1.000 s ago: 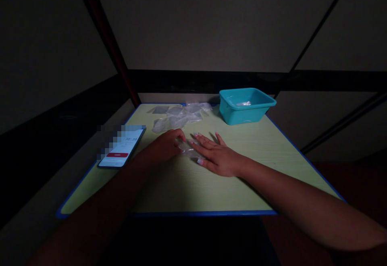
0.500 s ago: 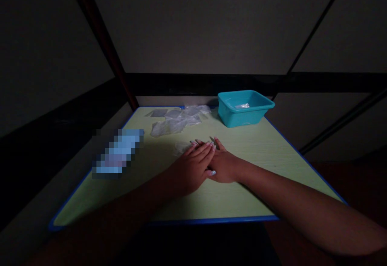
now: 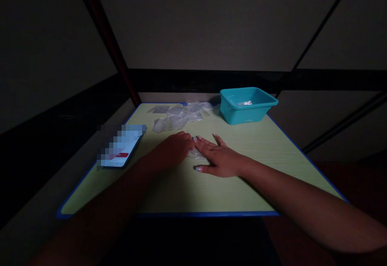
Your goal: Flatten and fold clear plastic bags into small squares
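A small clear plastic bag (image 3: 197, 154) lies on the table between my two hands. My right hand (image 3: 222, 159) is spread flat, palm down, partly over the bag, with the thumb out to the left. At the bag's left edge, my left hand (image 3: 178, 147) is closed, its fingers curled and pressed together on the plastic. The left hand's fingertips are mostly hidden. Beyond the hands, several clear plastic bags (image 3: 181, 116) lie in a loose, overlapping spread.
A turquoise plastic basket (image 3: 248, 114) stands at the back right, with some clear plastic inside. On the left, a phone (image 3: 123, 149) with a lit, partly blurred screen lies near the edge. The pale green table (image 3: 229, 195) has a blue rim and stands against panelled walls.
My left hand has come off the back of my right hand, moved left and curled at the bag's edge. My right hand stays flat. The view has shifted slightly.
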Available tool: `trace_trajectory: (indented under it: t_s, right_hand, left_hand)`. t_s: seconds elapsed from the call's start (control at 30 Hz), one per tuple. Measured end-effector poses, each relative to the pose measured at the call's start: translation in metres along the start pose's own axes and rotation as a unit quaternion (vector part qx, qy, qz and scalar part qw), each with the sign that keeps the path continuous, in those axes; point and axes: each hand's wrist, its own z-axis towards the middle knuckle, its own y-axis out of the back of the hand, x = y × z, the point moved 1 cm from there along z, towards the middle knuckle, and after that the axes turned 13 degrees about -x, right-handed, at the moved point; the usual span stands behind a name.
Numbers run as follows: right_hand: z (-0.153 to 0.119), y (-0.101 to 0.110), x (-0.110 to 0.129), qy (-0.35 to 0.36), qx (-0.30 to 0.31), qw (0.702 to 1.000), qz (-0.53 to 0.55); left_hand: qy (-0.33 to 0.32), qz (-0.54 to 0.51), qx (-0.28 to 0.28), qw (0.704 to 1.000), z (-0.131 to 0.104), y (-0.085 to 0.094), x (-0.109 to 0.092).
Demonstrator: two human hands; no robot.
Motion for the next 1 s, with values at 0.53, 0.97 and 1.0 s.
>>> trace_trajectory:
  t_s: [0.53,0.97,1.0]
  right_hand:
    - [-0.004,0.011,0.005,0.051,-0.049,0.997,-0.006]
    - [-0.011,0.009,0.009,0.101,0.008,0.993,0.064]
    - [-0.010,0.010,0.009,0.105,0.002,0.992,0.064]
  left_hand:
    - [0.042,0.020,-0.025,0.999,-0.003,0.001,0.003]
    - [0.137,0.065,-0.006,0.988,-0.013,0.016,0.008]
    - [0.145,0.059,-0.017,0.988,-0.014,0.017,0.009]
